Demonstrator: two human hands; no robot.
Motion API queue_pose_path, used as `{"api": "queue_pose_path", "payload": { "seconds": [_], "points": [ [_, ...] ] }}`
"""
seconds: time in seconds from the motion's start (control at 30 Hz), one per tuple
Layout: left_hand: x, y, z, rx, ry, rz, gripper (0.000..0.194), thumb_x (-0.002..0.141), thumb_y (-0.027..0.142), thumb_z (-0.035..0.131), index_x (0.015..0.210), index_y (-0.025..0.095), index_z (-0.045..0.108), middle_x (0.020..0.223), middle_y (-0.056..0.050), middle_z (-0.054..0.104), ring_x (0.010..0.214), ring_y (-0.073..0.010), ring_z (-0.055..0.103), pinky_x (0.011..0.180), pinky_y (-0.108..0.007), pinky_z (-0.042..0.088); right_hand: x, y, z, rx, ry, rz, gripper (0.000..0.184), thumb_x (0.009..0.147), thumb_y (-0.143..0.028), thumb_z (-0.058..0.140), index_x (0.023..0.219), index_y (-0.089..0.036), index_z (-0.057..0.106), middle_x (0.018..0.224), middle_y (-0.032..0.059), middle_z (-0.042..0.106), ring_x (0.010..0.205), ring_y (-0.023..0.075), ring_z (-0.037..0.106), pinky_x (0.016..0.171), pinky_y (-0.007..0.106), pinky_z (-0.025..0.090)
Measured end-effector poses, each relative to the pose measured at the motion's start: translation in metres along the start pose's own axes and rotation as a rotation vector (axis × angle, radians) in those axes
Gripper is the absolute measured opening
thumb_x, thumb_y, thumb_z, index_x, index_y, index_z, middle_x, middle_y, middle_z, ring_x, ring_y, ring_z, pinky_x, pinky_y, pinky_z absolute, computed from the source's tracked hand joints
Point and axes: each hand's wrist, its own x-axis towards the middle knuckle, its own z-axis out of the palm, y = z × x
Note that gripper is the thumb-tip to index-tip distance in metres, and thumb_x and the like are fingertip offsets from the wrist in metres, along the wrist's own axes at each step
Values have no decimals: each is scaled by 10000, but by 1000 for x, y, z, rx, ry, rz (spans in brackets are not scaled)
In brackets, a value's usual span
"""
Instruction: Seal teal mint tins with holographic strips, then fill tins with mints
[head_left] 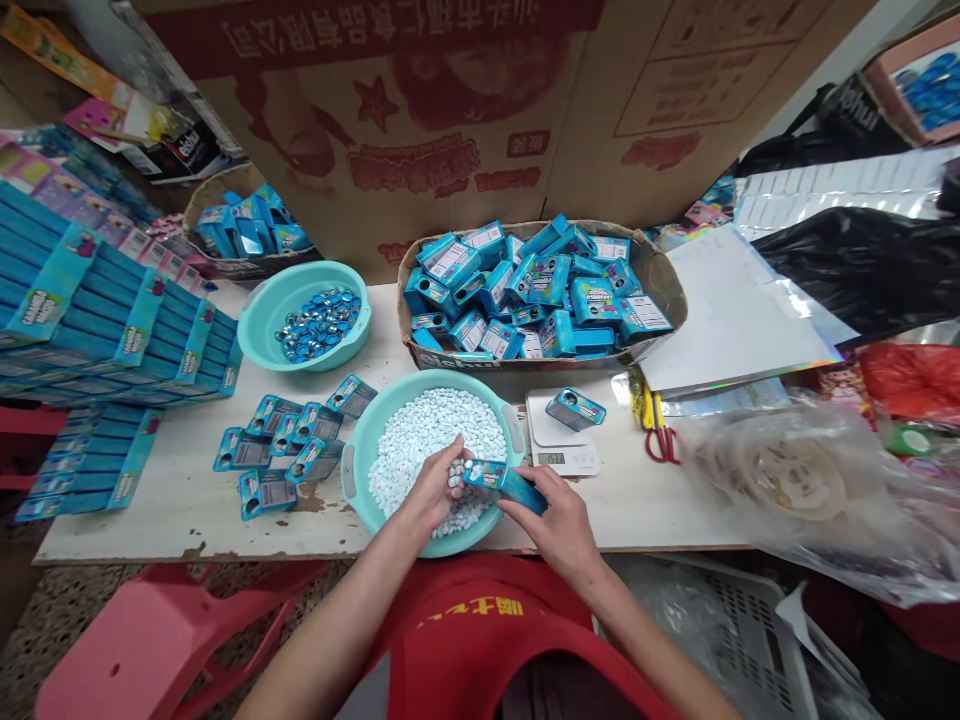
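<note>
My left hand [435, 490] is cupped over a teal basin [360, 460] full of small white candies [431, 430], and holds several of them at the mouth of a small blue box [504, 482]. My right hand [559, 520] grips that box, tilted over the basin's near right rim. Another small blue box [574, 408] lies on a white digital scale [562, 445] just right of the basin.
A cardboard tray [660, 280] heaped with blue boxes sits behind the basin. Several filled boxes [289, 440] lie to the left, near a second teal basin [262, 320] of shiny discs. Red scissors [660, 435], plastic bags [810, 480] and stacked blue cartons [90, 310] crowd the table's sides.
</note>
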Motion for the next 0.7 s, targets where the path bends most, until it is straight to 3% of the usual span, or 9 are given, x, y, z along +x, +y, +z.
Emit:
{"api": "queue_pose_path", "payload": {
  "seconds": [0.17, 0.27, 0.37, 0.47, 0.53, 0.6, 0.7],
  "points": [
    [-1, 2, 0, 155, -154, 63, 397, 549, 412, 810, 726, 115, 614, 562, 38, 503, 422, -21, 376, 353, -138, 217, -2, 1, -5, 27, 21, 39, 248, 760, -374, 693, 948, -218, 648, 858, 37, 647, 820, 207, 614, 721, 301, 475],
    [5, 7, -4, 151, -118, 102, 386, 559, 381, 805, 764, 93, 652, 552, 29, 507, 416, -19, 374, 347, -133, 212, -4, 3, -8, 54, 40, 79, 247, 741, -345, 712, 943, -214, 656, 845, 32, 641, 809, 205, 610, 715, 300, 473],
    [14, 15, -15, -9, -70, 110, 290, 605, 293, 772, 795, 113, 648, 620, 7, 549, 455, -34, 439, 357, -126, 255, -8, 11, -15, 148, 31, 94, 256, 733, -323, 719, 960, -219, 661, 872, 31, 652, 827, 202, 611, 740, 302, 478],
    [21, 21, -25, -73, 30, 60, 186, 638, 221, 720, 763, 120, 626, 678, -21, 585, 536, -66, 531, 429, -141, 384, -20, 21, -23, 276, 40, 123, 283, 704, -318, 734, 959, -217, 663, 918, 38, 670, 867, 209, 618, 775, 313, 491],
    [25, 23, -27, 19, 45, -11, 187, 631, 210, 715, 757, 114, 616, 670, -25, 587, 512, -64, 520, 412, -141, 366, -30, 29, -27, 342, 60, 177, 286, 686, -320, 739, 940, -209, 667, 930, 45, 677, 876, 215, 623, 784, 320, 500],
    [29, 23, -19, 148, -21, -55, 228, 610, 239, 738, 743, 123, 592, 612, -4, 562, 433, -43, 447, 351, -131, 246, -40, 38, -31, 385, 70, 244, 301, 675, -325, 739, 941, -202, 669, 934, 52, 679, 872, 219, 628, 760, 315, 510],
    [39, 27, 13, 325, -150, -21, 305, 592, 338, 759, 689, 145, 544, 537, 28, 520, 362, -20, 341, 346, -145, 129, -51, 51, -35, 419, 102, 319, 334, 667, -347, 741, 954, -192, 671, 927, 59, 684, 860, 225, 633, 728, 311, 518]
  ]
}}
